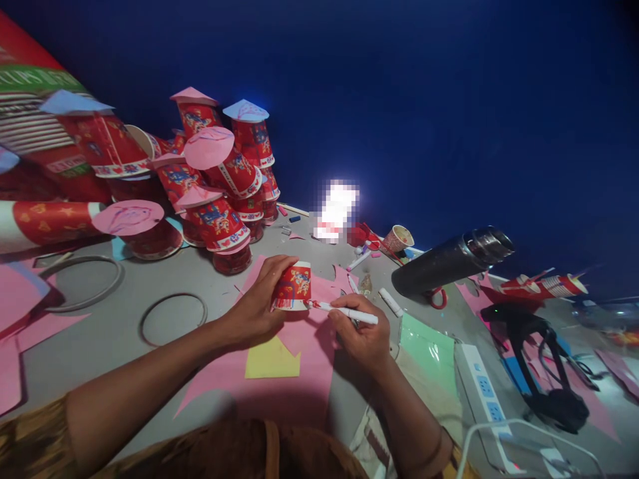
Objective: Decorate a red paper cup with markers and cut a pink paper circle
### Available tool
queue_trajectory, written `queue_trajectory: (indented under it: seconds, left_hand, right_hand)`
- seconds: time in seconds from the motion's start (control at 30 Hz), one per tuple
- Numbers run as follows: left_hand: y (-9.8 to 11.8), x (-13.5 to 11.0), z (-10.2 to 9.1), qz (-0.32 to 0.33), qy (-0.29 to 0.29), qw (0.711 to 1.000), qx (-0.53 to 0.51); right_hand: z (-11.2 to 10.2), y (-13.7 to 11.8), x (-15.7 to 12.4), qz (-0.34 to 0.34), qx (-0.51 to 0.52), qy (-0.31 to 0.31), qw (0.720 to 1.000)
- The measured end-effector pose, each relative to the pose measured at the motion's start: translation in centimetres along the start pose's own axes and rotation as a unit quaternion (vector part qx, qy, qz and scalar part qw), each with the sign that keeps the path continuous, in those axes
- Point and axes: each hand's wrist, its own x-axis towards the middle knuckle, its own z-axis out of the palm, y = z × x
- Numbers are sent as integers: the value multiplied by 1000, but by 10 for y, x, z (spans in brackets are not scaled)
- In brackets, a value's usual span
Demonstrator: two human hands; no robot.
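Observation:
A red paper cup (pixel 298 285) with a printed figure and pale bands at its ends is in the grasp of my left hand (pixel 263 296), fingers wrapped round its left side. Between the thumb and fingers of my right hand (pixel 363 328) is a white marker (pixel 355 315), its red tip at the cup's lower right edge. Beneath both hands lies a large sheet of pink paper (pixel 299 406). On it rests a cut piece of yellow paper (pixel 272 359). A white marker cap (pixel 390 302) lies to the right of my right hand.
Stacked red cups with paper cone tops (pixel 217 219) stand at the left back. Two rings (pixel 172 295) lie left. A black flask (pixel 449 261), green sheet (pixel 426 349), power strip (pixel 483 392) and black strap-like object (pixel 542 366) occupy the right. A blue wall (pixel 424 120) rises behind.

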Motion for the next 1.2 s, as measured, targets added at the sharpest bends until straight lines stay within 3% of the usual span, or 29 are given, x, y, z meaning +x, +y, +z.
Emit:
queue_trajectory:
  seconds: [1.2]
  left_hand:
    - [3,1,1,-31,3,1000,-6]
  right_hand:
    - [-4,-2,2,16,-3,4,1000]
